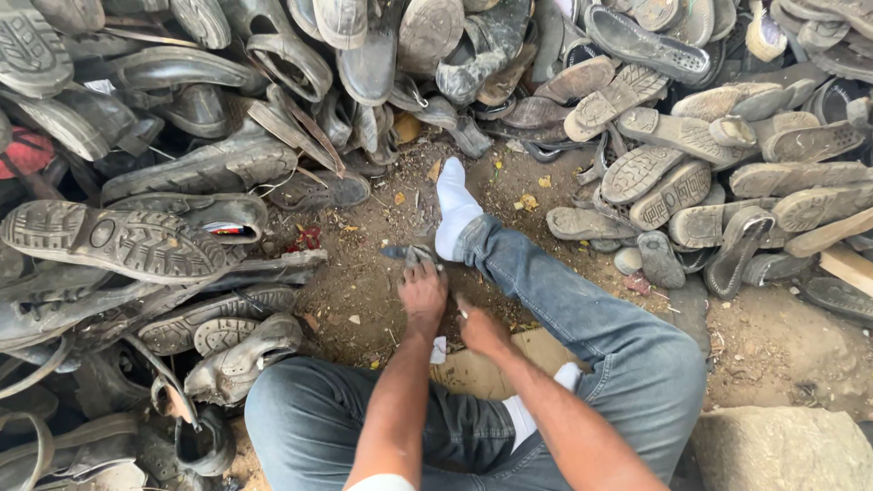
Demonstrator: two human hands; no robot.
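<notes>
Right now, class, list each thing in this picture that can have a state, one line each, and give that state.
Left hand: pressed down on a small dark sole piece on the ground.
Small dark sole piece: lying flat by the white-socked foot.
Right hand: closed; what it holds cannot be told.
White-socked foot: shoeless, stretched forward on the dirt.
Grey worn shoe soles: heaped loosely, mostly tread up.
Large black treaded sole: upturned, detached.

A: Any packages, signs or screens in view?
B: None seen. One small label only: red and white tag (228, 230), oblong, inside the grey shoe (205, 215) lying at left, partly hidden by its rim.
A: Print legible?
B: No, too small.
</notes>
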